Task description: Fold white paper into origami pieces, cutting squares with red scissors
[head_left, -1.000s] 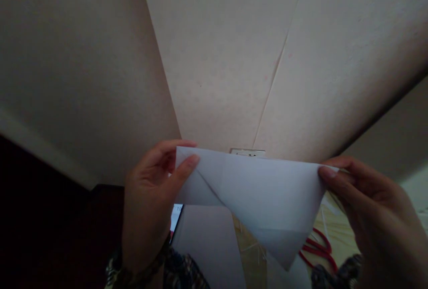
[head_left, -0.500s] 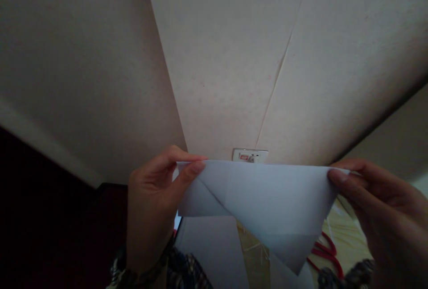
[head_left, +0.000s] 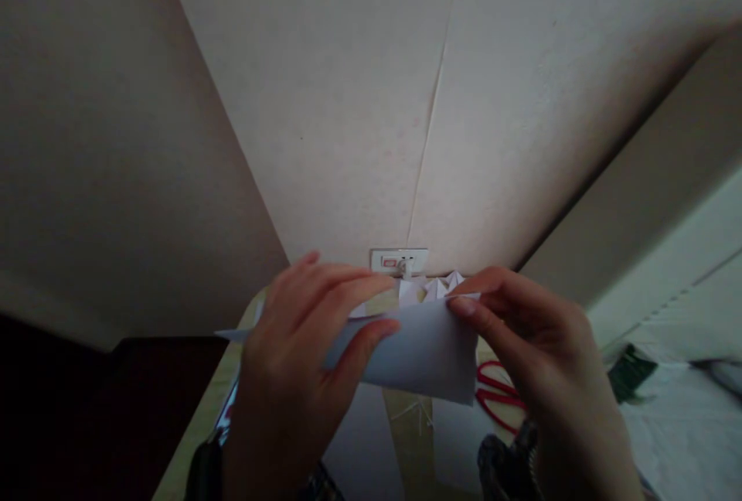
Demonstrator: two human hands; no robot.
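A folded white sheet of paper (head_left: 417, 350) is held in the air in front of me, low in the middle of the view. My left hand (head_left: 295, 377) grips its left part, thumb on the front and fingers over the top edge. My right hand (head_left: 539, 362) pinches the upper right corner between thumb and fingers. A corner of the sheet points down on the right.
Red scissors (head_left: 498, 397) lie on the yellowish table (head_left: 414, 427) below the paper, with white sheets (head_left: 359, 447) beside them. Small folded white paper shapes (head_left: 432, 287) stand at the wall under a wall socket (head_left: 399, 261). A dark green object (head_left: 631, 369) lies at right.
My hands have come closer together and the paper has been folded narrower. The view has shifted, so the wall socket and table now show more.
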